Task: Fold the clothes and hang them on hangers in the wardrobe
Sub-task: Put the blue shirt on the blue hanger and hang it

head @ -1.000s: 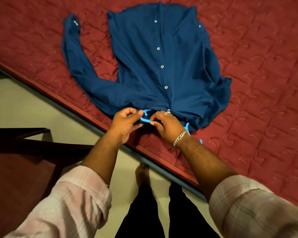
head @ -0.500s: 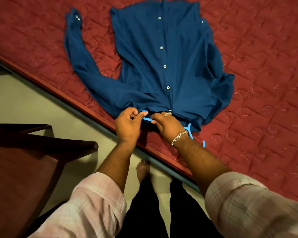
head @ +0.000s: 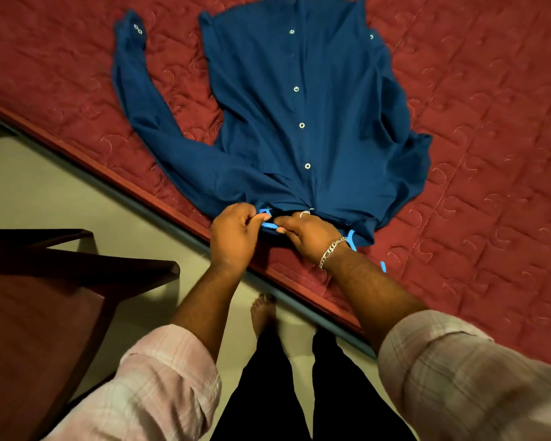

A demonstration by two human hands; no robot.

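A red quilted bed [head: 477, 128] lay beyond your fingers; your left hand [head: 234, 235] and right hand [head: 309, 235] kept pinching the blue hanger [head: 269, 225] under the shirt [head: 299, 122] collar, view nearer.

Your sleeves [head: 159, 377]: pale pink plaid, rolled up | right wrist: silver chain bracelet [head: 331, 251] | right finger: silver ring [head: 304, 213] | trousers [head: 299, 393]: black | feet: bare

A bedroom in a home.
A bed with a maroon quilted bedspread [head: 477, 128] fills the upper right; a dark wooden chair [head: 42, 310] stands lower left on pale floor [head: 39, 192].
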